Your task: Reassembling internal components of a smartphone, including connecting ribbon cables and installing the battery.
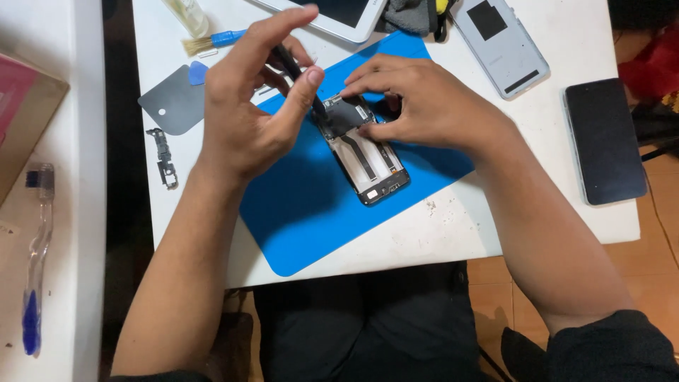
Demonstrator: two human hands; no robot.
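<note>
An opened phone (364,157) with its back off lies on a blue work mat (311,212), its inner boards and ribbon cable showing. My left hand (247,106) pinches a thin black tool (297,74) between thumb and fingers, its tip at the phone's upper end. On the phone's top right rests my right hand (424,106), whose fingertips press on the frame and hold it down.
On the white table (453,233) lie a grey phone back cover (502,42), a dark phone (605,141) at the right, a white tablet (346,18), a grey plastic sheet (173,102), a small black bracket (164,157) and a blue-handled brush (212,41). A toothbrush (35,262) lies far left.
</note>
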